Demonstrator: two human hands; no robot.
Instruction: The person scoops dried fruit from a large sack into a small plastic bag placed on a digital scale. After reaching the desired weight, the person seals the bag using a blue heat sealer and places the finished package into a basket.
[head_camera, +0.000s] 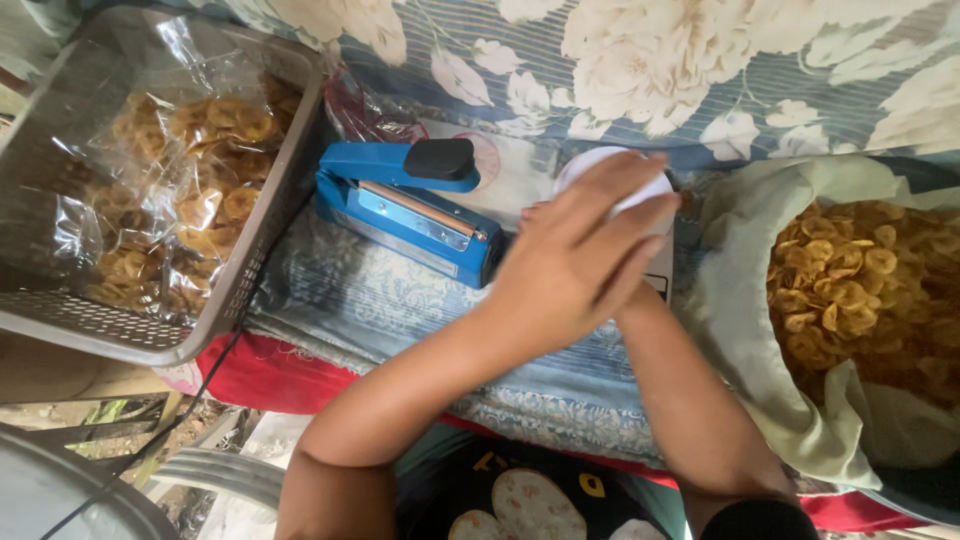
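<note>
Both forearms crossed close under the camera, the left hand (575, 255) laid flat, fingers spread, over a white round container (610, 170) just right of the blue heat sealer (410, 210). It pressed down rather than clenched; the right hand was hidden beneath, so its grip could not be told. Pushing off-centre might have tipped the container, spilling contents toward the open sack of banana chips (865, 290) beside it. Sealed chip bags (180, 190) lay in a grey basket (250, 270) well to the left.
</note>
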